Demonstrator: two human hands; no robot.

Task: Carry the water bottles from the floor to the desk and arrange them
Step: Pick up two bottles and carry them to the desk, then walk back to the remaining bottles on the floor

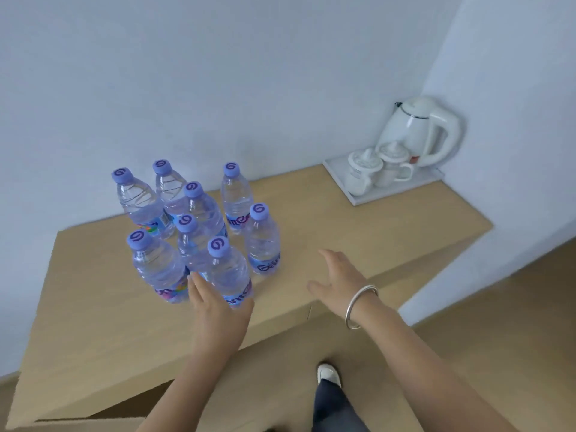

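Eight water bottles (pixel 199 232) stand upright on the desk (pixel 358 232), packed close together toward its left end, between the back edge at the wall and the front edge. No bottle is seen on the floor (pixel 486 347), so the carrying seems mostly done and the step in hand is, I think, the arranging.

The desk is the largest thing, and it has much free room: the whole middle, from the bottles to the white tray (pixel 352 190) in the right back corner, is bare wood. The tray carries a white kettle (pixel 417 132) and two lidded cups (pixel 377 169), well apart from the bottles. If rows are wanted, they can grow to the right without reaching the tray.

The left hand (pixel 215 310) is open, its fingers straight, and it touches the lower side of the front bottle (pixel 230 275), or is just beside it; I cannot tell which. It holds nothing. The right hand (pixel 339 275), with a bracelet (pixel 358 307) at the wrist, is open too, fingers spread and relaxed, above the bare desk near the front edge, holding nothing.

To do this step well, it is better to push each bottle low, near the label, not at the cap, because a tall full bottle tips easily and would knock its close neighbours. The front bottles stand rather near the front edge, so any push should go backward or sideways, not toward the person.
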